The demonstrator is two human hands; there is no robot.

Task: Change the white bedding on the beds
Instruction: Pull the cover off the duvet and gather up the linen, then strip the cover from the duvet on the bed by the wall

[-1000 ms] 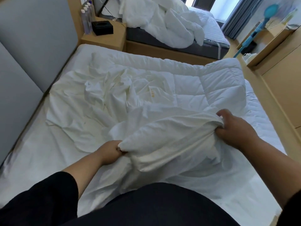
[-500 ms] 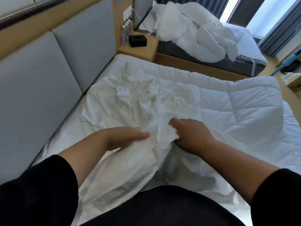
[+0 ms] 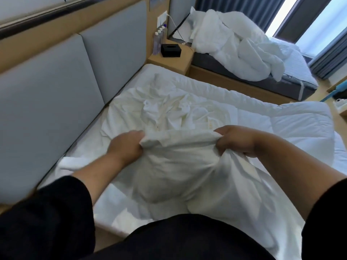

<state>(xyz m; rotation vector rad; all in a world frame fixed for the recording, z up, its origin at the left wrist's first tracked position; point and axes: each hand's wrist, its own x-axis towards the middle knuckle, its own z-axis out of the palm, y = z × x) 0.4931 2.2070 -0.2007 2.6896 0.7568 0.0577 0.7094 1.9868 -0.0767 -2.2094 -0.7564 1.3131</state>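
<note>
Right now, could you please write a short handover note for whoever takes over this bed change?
Left hand and right hand each grip the top edge of the white cover, lifted over the near bed.
The quilt lies spread across that bed, with the cover's crumpled part on it.
The far bed is stripped, its bedding heaped on top.
Left: finish this cover, then the far bed.

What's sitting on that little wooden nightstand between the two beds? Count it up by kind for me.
Clear bottles: 4
Black tissue box: 1
Total: 5 things on the nightstand
</note>
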